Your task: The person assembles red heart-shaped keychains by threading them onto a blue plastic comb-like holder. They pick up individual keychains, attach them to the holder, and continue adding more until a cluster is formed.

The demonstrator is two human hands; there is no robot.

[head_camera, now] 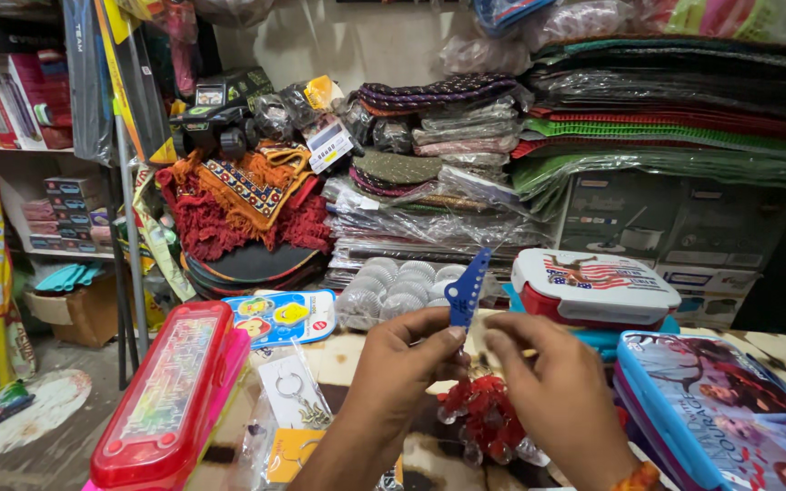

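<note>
Seen from above, over a cluttered shop counter. At 7 o'clock, a long red and pink pencil box. Left hand, near centre, pinched shut, thumb and forefinger gripping a small blue toothed plastic strip pointing up toward 12 o'clock. Just right, right hand, fingers loosely curled and half open, fingertips close to the strip; contact unclear. Below both hands, at 6 o'clock, a bunch of red trinkets. At 4 o'clock, a blue lunch box.

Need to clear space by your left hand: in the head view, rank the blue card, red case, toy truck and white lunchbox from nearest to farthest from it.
1. Blue card: pinched in the left hand.
2. White lunchbox: right, behind.
3. Red case: left; too close to call against the lunchbox.
4. Toy truck: far back, upper left.
</note>
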